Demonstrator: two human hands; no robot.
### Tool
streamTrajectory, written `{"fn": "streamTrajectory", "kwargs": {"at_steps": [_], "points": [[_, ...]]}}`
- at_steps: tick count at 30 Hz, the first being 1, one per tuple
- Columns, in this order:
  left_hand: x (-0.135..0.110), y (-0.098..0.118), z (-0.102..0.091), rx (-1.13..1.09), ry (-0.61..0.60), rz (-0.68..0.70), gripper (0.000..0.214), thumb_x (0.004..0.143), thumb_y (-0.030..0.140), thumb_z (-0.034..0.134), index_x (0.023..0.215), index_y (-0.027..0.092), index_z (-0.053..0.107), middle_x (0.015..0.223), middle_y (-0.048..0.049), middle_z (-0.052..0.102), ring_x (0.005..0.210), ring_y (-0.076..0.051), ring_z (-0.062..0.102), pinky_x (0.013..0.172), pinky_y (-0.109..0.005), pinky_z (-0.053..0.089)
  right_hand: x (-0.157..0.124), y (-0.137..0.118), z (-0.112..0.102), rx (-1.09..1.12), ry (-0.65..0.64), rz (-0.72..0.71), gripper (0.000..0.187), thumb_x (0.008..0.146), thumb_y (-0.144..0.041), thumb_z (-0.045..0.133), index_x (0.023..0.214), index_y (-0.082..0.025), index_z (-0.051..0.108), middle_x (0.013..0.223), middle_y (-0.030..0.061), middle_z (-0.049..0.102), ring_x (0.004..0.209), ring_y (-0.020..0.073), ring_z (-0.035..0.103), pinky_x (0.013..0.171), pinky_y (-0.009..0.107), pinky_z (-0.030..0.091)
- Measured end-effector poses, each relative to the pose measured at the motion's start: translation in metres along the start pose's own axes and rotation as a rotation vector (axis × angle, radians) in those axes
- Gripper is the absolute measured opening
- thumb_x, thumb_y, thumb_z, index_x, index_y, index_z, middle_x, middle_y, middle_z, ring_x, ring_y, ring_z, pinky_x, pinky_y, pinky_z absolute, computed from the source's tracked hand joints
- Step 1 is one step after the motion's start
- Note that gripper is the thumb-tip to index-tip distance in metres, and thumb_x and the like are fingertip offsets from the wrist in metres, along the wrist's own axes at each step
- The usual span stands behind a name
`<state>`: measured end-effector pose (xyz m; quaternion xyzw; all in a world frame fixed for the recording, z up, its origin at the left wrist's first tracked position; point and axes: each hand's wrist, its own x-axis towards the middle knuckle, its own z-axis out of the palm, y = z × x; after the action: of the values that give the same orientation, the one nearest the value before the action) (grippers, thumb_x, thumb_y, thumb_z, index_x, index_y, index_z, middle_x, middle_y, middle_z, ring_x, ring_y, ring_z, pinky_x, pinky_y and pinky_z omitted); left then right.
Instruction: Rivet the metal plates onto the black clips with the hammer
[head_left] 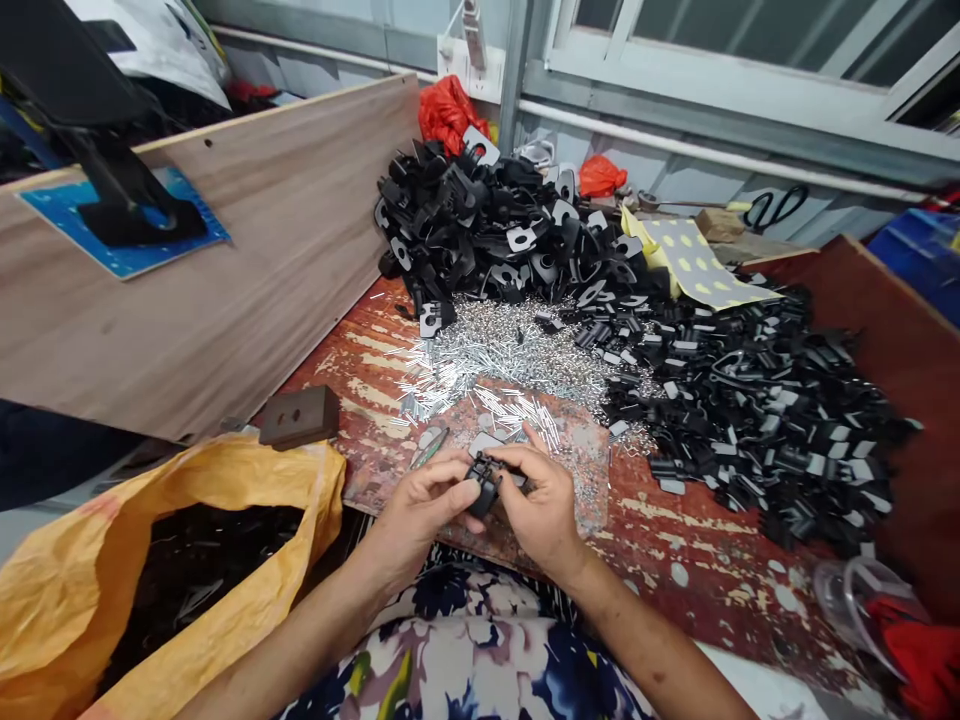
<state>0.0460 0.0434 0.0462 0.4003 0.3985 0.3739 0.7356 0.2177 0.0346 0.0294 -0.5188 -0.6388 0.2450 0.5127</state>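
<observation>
Both of my hands meet at the front edge of the red worn table, on one small black plastic clip [486, 488]. My left hand [420, 510] pinches its left side, thumb on top. On the other side, the thumb and fingers of my right hand [546, 505] close on the clip's upper right part. Fingers partly cover the clip, so its inner parts cannot be made out. Just beyond my hands lie thin metal pins [517, 408], with a heap of small wire springs [559, 350] behind them. A slim green-handled tool [429, 448] lies near my left fingers.
Large black plastic parts [465, 215] are heaped at the back, smaller black pieces [780, 420] at the right. A brown block [300, 416] and an open yellow sack [300, 530] are at the left. Wooden boards [225, 270] wall the table's side.
</observation>
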Motion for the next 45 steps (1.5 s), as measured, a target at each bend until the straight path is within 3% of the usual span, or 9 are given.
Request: {"fn": "streamTrajectory", "kwargs": {"at_steps": [9, 13, 17, 22, 24, 26, 30, 39, 45], "points": [[-0.003, -0.004, -0.005, -0.039, 0.01, -0.021, 0.032, 0.075, 0.048, 0.082, 0.08, 0.017, 0.08, 0.11, -0.0086, 0.056, 0.075, -0.013, 0.053, 0.057, -0.023, 0.057, -0.008, 0.002, 0.005, 0.006, -0.046, -0.068, 0.028, 0.091, -0.017, 0.06, 0.102, -0.037, 0.076, 0.095, -0.0011, 0.079, 0.088, 0.0225, 0.074, 0.12, 0.061, 0.036], [0.0, -0.004, -0.011, 0.045, 0.039, 0.054, 0.03, 0.078, 0.047, 0.079, 0.079, 0.017, 0.08, 0.138, -0.0118, 0.052, 0.068, -0.009, 0.055, 0.052, -0.023, 0.056, -0.01, -0.005, 0.005, 0.056, -0.149, 0.014, 0.027, 0.093, -0.022, 0.057, 0.11, -0.034, 0.074, 0.104, 0.0023, 0.079, 0.1, 0.0244, 0.074, 0.118, 0.055, 0.041], [0.005, -0.004, -0.017, 0.157, 0.049, 0.133, 0.031, 0.082, 0.046, 0.075, 0.075, 0.016, 0.078, 0.157, -0.0129, 0.044, 0.081, -0.017, 0.062, 0.056, -0.025, 0.058, -0.009, -0.009, 0.005, 0.191, -0.257, 0.137, 0.029, 0.093, -0.024, 0.054, 0.114, -0.031, 0.073, 0.103, 0.0005, 0.08, 0.099, 0.0215, 0.074, 0.126, 0.052, 0.029], [0.005, -0.016, -0.029, 0.148, 0.064, 0.094, 0.027, 0.082, 0.045, 0.073, 0.082, 0.018, 0.077, 0.117, -0.0104, 0.071, 0.059, -0.011, 0.057, 0.056, -0.028, 0.052, 0.03, 0.007, -0.012, 0.124, -0.519, 0.061, 0.034, 0.092, -0.018, 0.052, 0.113, -0.031, 0.076, 0.1, -0.0019, 0.08, 0.102, 0.0193, 0.072, 0.117, 0.051, 0.041], [0.004, -0.022, -0.034, 0.156, 0.117, 0.064, 0.026, 0.082, 0.044, 0.074, 0.083, 0.019, 0.076, 0.085, -0.0034, 0.071, 0.054, -0.011, 0.054, 0.06, -0.027, 0.049, 0.06, 0.026, -0.028, -0.093, -0.446, 0.01, 0.034, 0.096, -0.019, 0.048, 0.114, -0.028, 0.075, 0.108, 0.0017, 0.078, 0.104, 0.0198, 0.07, 0.108, 0.048, 0.048], [0.003, -0.027, -0.036, 0.175, 0.16, 0.038, 0.027, 0.081, 0.046, 0.074, 0.08, 0.019, 0.073, 0.064, 0.0012, 0.063, 0.057, -0.014, 0.056, 0.066, -0.027, 0.048, 0.089, 0.052, -0.043, -0.469, -0.195, -0.014, 0.033, 0.098, -0.02, 0.047, 0.118, -0.022, 0.073, 0.123, 0.0095, 0.073, 0.119, 0.0246, 0.062, 0.109, 0.051, 0.045], [0.003, -0.033, -0.036, 0.219, 0.132, 0.025, 0.031, 0.081, 0.049, 0.072, 0.073, 0.02, 0.071, 0.07, -0.0016, 0.064, 0.068, -0.019, 0.06, 0.073, -0.03, 0.049, 0.115, 0.099, -0.062, -0.862, -0.059, 0.045, 0.038, 0.092, -0.022, 0.056, 0.129, -0.015, 0.066, 0.13, 0.0198, 0.064, 0.124, 0.0346, 0.051, 0.108, 0.055, 0.04], [0.008, -0.035, -0.033, 0.141, 0.14, 0.035, 0.027, 0.08, 0.044, 0.074, 0.075, 0.018, 0.072, 0.082, -0.0028, 0.063, 0.071, -0.016, 0.06, 0.07, -0.027, 0.055, 0.095, 0.124, -0.086, -0.695, -0.132, -0.02, 0.035, 0.083, -0.016, 0.059, 0.116, -0.018, 0.067, 0.123, 0.0143, 0.062, 0.118, 0.032, 0.052, 0.105, 0.049, 0.043], [0.007, -0.04, -0.032, 0.103, 0.149, 0.043, 0.026, 0.079, 0.044, 0.078, 0.075, 0.018, 0.074, 0.087, -0.0029, 0.063, 0.077, -0.016, 0.059, 0.071, -0.027, 0.058, 0.092, 0.115, -0.075, -0.453, -0.13, -0.043, 0.021, 0.081, -0.011, 0.053, 0.092, -0.021, 0.067, 0.108, 0.0077, 0.066, 0.109, 0.0229, 0.06, 0.099, 0.04, 0.049]]}}
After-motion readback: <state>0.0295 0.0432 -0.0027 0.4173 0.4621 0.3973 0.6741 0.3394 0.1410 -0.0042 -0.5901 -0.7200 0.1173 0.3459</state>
